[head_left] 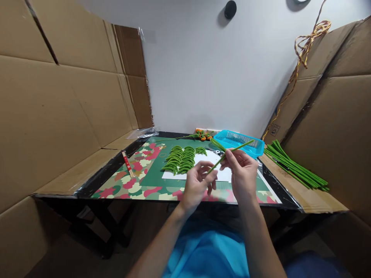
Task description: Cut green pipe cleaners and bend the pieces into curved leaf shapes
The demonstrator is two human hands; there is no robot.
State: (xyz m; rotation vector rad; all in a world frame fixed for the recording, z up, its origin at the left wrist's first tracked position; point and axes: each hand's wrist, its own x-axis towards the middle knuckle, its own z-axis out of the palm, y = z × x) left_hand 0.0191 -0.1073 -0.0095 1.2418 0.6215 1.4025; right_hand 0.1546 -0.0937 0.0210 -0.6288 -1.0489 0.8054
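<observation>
The held green stems (244, 145) have a fuzzy, matt surface. The basket (259, 149) is smooth blue plastic; the side panels (58, 116), matt cardboard; the sheet (224, 175), smooth white paper.

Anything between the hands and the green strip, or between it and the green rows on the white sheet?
Nothing visible at the grasp: the left hand and right hand hold the green strip directly. Toward the green rows on the white sheet, only the left hand itself sits on that side.

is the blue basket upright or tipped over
Upright: the blue basket sits with its open top facing up, its inside visible.
</observation>
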